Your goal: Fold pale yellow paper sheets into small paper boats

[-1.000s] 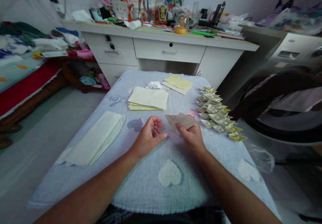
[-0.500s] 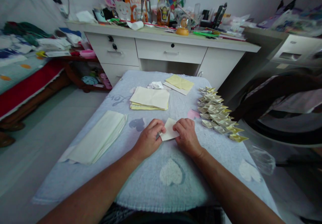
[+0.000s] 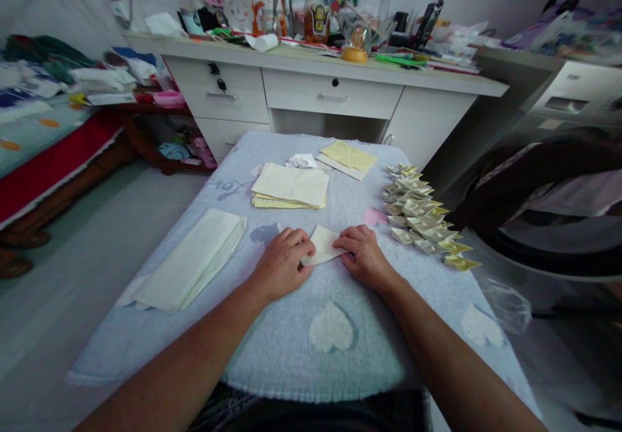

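A small folded piece of cream paper lies between my two hands near the middle of the cloth-covered table. My left hand grips its left edge with thumb and curled fingers. On the opposite edge, my right hand pinches the paper. Fingers hide both sides of it. Beyond my hands rests a stack of cream and yellow paper sheets. To the right stand rows of folded paper boats, several of them yellowish.
A long folded pale paper bundle lies at the left. Farther back are a crumpled white tissue and yellow sheets. A cluttered white desk stands behind the table, with a front-loading washing machine at the right.
My fingers have shifted their hold on the paper's edges, and the paper lies slightly flatter and turned. Both hands stay on it. The whole view has moved a little.
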Demonstrator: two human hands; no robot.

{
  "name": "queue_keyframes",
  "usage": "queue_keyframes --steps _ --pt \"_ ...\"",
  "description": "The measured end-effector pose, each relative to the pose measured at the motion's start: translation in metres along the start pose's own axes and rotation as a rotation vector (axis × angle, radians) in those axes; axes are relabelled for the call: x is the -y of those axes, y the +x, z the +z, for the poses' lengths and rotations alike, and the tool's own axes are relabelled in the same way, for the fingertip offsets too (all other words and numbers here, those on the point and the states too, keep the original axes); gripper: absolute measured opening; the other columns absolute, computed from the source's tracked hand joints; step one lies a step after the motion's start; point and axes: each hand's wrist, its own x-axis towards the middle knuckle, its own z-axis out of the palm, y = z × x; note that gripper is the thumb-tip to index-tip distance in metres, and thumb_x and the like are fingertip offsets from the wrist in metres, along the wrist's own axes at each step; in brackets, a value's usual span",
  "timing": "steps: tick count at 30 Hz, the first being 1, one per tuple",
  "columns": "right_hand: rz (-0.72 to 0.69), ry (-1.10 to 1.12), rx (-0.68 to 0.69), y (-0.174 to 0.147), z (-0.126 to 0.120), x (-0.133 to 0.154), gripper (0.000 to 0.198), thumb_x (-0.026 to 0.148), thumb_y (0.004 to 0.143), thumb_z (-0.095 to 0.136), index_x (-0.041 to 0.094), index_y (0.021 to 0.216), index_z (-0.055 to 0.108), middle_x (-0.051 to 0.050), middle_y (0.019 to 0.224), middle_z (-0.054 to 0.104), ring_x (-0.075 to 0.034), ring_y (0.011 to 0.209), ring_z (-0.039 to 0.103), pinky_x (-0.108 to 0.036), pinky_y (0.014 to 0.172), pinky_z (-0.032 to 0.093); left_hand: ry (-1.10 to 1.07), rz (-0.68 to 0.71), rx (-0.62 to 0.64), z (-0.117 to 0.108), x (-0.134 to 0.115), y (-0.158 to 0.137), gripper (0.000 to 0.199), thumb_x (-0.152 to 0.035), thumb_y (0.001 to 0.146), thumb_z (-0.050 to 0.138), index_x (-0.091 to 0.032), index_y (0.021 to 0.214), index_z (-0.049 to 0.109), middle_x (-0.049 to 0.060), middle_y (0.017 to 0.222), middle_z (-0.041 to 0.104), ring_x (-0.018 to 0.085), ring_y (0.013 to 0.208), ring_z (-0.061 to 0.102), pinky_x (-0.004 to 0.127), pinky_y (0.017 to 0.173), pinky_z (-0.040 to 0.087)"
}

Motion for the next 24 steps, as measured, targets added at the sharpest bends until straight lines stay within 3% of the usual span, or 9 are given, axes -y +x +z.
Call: queue_keyframes --steps 2,10,18,24 --pt "-0.002 0.011 -0.001 0.001 0.001 -0.001 0.030 0.007 0.076 0.056 0.020 0.099 0.069 -0.006 0.101 0.064 -0.022 0.095 0.046 -0.038 0.086 0.033 0.009 0.004 0.029 0.000 -0.001 0.001 0.002 -0.020 0.081 0.062 -0.019 0.082 0.062 0.004 0.089 0.059 0.022 0.089 0.051 0.034 0.081 0.042" --pt "0.141 0.100 -0.045 0.006 -0.005 -0.015 0.011 0.021 0.086 0.061 0.021 0.088 0.072 -0.005 0.095 0.066 -0.021 0.093 0.050 -0.036 0.085 0.033 0.005 -0.098 0.051 0.004 0.001 0.003 0.015 -0.021 0.089 0.051 -0.017 0.082 0.064 0.005 0.083 0.060 0.020 0.085 0.056 0.032 0.078 0.043" --pt "0.324 0.085 -0.044 0.014 -0.004 -0.017 0.013 0.029 0.085 0.063 0.019 0.084 0.071 -0.006 0.095 0.064 -0.021 0.093 0.051 -0.035 0.083 0.033 0.047 -0.183 0.022 0.010 0.006 0.004 0.026 -0.026 0.092 0.046 -0.016 0.078 0.066 0.006 0.082 0.058 0.021 0.085 0.055 0.034 0.080 0.043" --pt "0.431 0.015 -0.050 0.017 -0.007 -0.013 0.017 0.032 0.085 0.062 0.019 0.079 0.071 -0.007 0.097 0.062 -0.023 0.094 0.050 -0.034 0.077 0.032 0.085 -0.244 0.003 0.011 0.007 0.004 0.022 -0.029 0.088 0.051 -0.018 0.074 0.065 0.006 0.083 0.058 0.021 0.085 0.055 0.035 0.080 0.042"
